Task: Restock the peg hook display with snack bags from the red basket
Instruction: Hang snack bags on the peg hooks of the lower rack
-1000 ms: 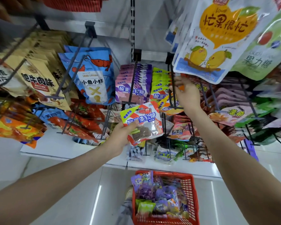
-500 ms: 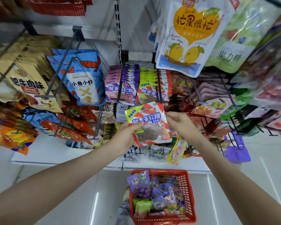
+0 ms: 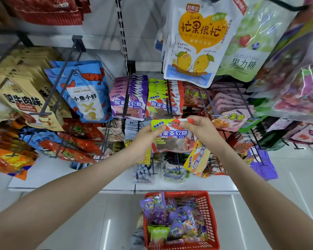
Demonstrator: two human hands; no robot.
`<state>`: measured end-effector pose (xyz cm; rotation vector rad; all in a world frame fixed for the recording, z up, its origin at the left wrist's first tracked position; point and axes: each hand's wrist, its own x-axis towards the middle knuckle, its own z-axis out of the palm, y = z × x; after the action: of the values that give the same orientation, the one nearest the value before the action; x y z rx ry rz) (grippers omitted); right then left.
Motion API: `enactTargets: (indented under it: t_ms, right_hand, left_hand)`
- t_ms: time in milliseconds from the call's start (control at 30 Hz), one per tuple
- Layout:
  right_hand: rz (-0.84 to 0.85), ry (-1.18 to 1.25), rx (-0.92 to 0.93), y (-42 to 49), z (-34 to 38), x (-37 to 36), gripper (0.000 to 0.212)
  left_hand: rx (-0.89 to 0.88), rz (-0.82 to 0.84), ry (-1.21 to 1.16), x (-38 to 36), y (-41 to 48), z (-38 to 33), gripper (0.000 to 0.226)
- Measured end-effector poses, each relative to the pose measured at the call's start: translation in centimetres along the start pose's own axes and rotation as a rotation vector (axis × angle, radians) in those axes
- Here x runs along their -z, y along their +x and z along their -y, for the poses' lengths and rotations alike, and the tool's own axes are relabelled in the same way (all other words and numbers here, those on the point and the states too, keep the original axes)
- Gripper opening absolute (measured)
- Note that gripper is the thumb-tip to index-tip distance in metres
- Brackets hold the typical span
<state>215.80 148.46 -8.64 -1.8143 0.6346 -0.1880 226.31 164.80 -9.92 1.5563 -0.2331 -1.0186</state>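
both hands, left hand [image 3: 145,137] and right hand [image 3: 197,129], pinch the snack bag [image 3: 172,135] by its top edge (light, floppy, probably slippery); hold near the hang hole.

white base shelf [image 3: 43,177] at the foot, fronting a glossy pale floor [image 3: 90,231] with light streaks. slotted metal upright [image 3: 122,33] runs down the white back panel [image 3: 101,24].

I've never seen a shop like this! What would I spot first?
The left hand and right hand pinch a red-and-green snack bag right in the middle. A big mango bag hangs above at the top, and a red basket stuffed with snacks sits at the bottom.
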Motion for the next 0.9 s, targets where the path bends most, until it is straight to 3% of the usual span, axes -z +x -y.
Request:
enactTargets:
  t_ms: [133, 567, 700, 800, 900]
  right_hand:
    - [-0.045, 0.025, 0.039, 0.5, 0.9, -0.1, 0.030]
    - [-0.127, -0.104, 0.063, 2.3, -0.1, -1.0, 0.041]
    - [-0.111, -0.109, 0.067, 2.4, -0.2, -1.3, 0.036]
    - [-0.123, -0.167, 0.105, 2.8, 0.4, -1.6, 0.030]
    - [-0.135, -0.192, 0.120, 2.7, 0.6, -1.6, 0.034]
  left_hand:
    - [-0.117, -0.081, -0.102, -0.2, 0.8, -0.5, 0.011]
    - [-0.177, -0.132, -0.058, 0.0, 2.3, 0.2, 0.011]
    - [-0.196, -0.154, -0.085, 0.2, 2.5, 0.6, 0.015]
    - [-0.163, -0.204, -0.135, 0.2, 2.6, 0.4, 0.031]
    - [-0.191, -0.189, -0.153, 0.3, 2.6, 0.3, 0.018]
